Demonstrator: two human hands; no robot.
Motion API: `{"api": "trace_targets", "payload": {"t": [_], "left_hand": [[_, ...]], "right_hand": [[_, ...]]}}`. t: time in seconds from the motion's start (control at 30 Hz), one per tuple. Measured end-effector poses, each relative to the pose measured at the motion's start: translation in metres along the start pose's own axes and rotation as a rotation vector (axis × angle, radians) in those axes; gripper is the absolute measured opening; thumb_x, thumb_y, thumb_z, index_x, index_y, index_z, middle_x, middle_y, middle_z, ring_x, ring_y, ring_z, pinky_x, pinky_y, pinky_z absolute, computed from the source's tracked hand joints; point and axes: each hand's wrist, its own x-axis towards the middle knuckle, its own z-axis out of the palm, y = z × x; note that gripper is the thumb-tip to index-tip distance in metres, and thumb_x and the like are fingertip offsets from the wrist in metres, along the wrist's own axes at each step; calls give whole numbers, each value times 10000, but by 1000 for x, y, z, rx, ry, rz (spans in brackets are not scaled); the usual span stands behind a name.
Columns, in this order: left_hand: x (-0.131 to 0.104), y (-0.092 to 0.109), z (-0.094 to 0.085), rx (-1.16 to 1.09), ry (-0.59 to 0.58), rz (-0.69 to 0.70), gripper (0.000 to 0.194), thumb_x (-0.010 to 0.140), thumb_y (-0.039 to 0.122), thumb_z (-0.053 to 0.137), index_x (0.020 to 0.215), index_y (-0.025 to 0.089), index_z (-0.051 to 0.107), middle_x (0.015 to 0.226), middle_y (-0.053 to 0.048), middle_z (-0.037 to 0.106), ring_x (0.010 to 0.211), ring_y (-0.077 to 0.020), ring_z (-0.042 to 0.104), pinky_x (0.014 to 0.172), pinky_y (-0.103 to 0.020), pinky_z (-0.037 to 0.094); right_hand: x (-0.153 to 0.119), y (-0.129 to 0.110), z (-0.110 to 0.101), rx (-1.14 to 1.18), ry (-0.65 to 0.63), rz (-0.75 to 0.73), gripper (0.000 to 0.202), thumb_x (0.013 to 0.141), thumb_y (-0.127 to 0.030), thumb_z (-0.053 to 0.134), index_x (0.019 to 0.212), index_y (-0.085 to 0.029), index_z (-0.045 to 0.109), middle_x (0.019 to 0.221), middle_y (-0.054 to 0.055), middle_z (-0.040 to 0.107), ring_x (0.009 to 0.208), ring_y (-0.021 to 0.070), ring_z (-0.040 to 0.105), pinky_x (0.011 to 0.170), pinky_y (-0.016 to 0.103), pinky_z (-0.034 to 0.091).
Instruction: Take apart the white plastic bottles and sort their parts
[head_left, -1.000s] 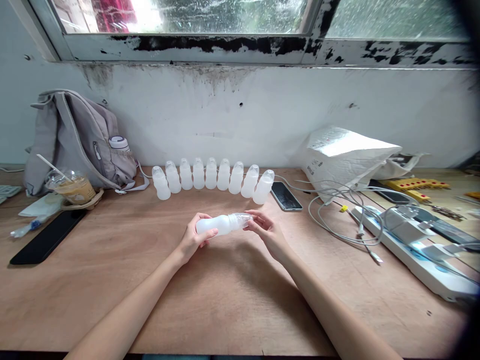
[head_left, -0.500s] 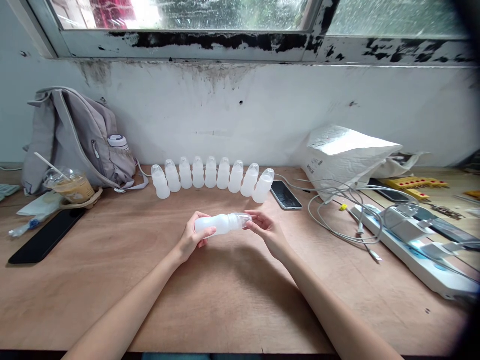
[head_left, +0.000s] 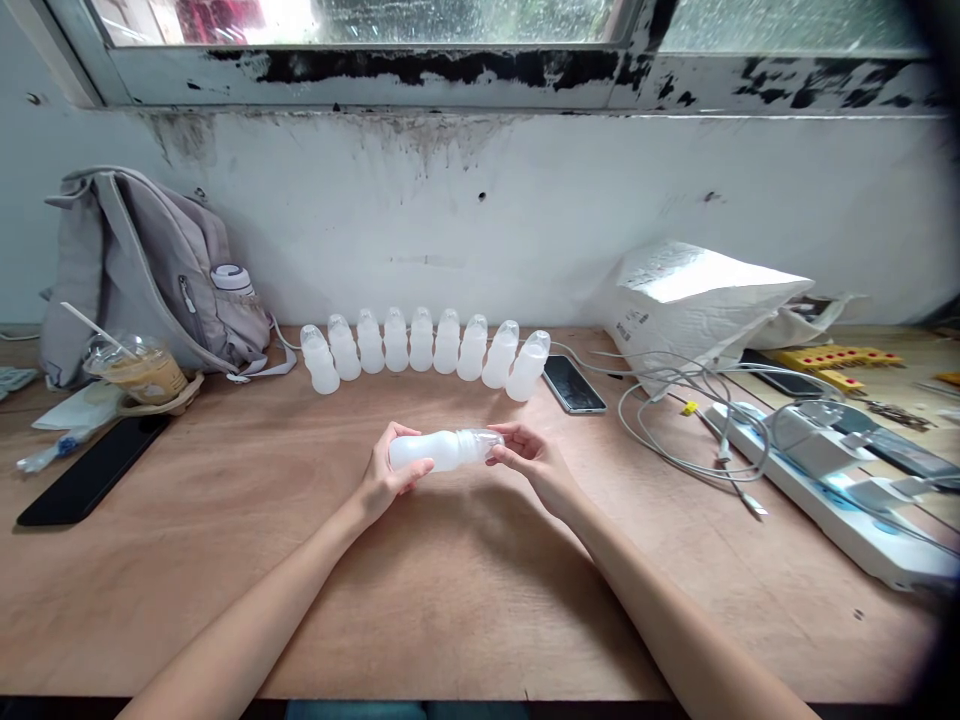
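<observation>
A frosted white bottle [head_left: 431,451] with a clear cap lies sideways between my hands, above the middle of the wooden table [head_left: 420,600]. Its base end is wrapped by my left hand [head_left: 386,470], thumb across the front. The fingers of my right hand [head_left: 529,455] pinch the clear cap [head_left: 480,445] at the other end. Behind them, several similar capped bottles [head_left: 421,342] stand upright in a curved row.
At the left are a grey backpack [head_left: 150,270], an iced drink [head_left: 142,372] and a black phone [head_left: 97,472]. Another phone [head_left: 574,384], white cables [head_left: 660,440], a silvery bag [head_left: 690,305] and a power strip [head_left: 847,505] lie right.
The view has shifted slightly, so the wall and window sit a little higher. Both hands keep nearly the same hold on the bottle.
</observation>
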Motion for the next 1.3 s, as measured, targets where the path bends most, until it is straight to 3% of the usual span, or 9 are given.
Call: {"api": "trace_targets", "payload": {"t": [0.77, 0.97, 1.1, 1.2, 1.3], "left_hand": [[-1, 1, 8, -9, 26, 7, 444, 610, 380, 678, 875, 183, 381, 558, 71, 479, 370, -40, 394, 343, -157, 280], [9, 0, 7, 14, -80, -12, 419, 676, 454, 605, 894, 171, 387, 440, 97, 451, 311, -42, 352, 328, -148, 244], [13, 0, 8, 9, -135, -79, 409, 737, 521, 485, 911, 156, 423, 564, 36, 526, 391, -66, 449, 330, -151, 285], [9, 5, 7, -2, -195, -99, 407, 710, 460, 541, 946, 134, 480, 668, -11, 559, 487, -88, 515, 379, -166, 342], [2, 11, 3, -96, -330, -155, 417, 659, 371, 601, 998, 137, 530, 782, -43, 576, 584, -109, 552, 474, -196, 412]], "right_hand": [[-2, 10, 6, 91, -25, 25, 290, 664, -352, 687, 876, -188, 577, 747, 11, 624, 637, 148, 600, 662, 350, 528], [9, 19, 4, 189, 39, 27, 322, 679, -383, 665, 928, -191, 592, 740, 5, 616, 627, 131, 591, 664, 324, 514], [16, 20, 6, 271, 89, 15, 346, 724, -396, 617, 1009, -203, 589, 752, -1, 599, 591, 103, 569, 643, 293, 507], [16, 19, 8, 262, 107, 1, 366, 722, -401, 618, 1030, -207, 587, 764, 3, 602, 583, 105, 567, 629, 285, 506], [15, 20, 11, 257, 125, 1, 373, 713, -427, 619, 1007, -198, 592, 757, 14, 609, 582, 117, 575, 601, 280, 506]]}}
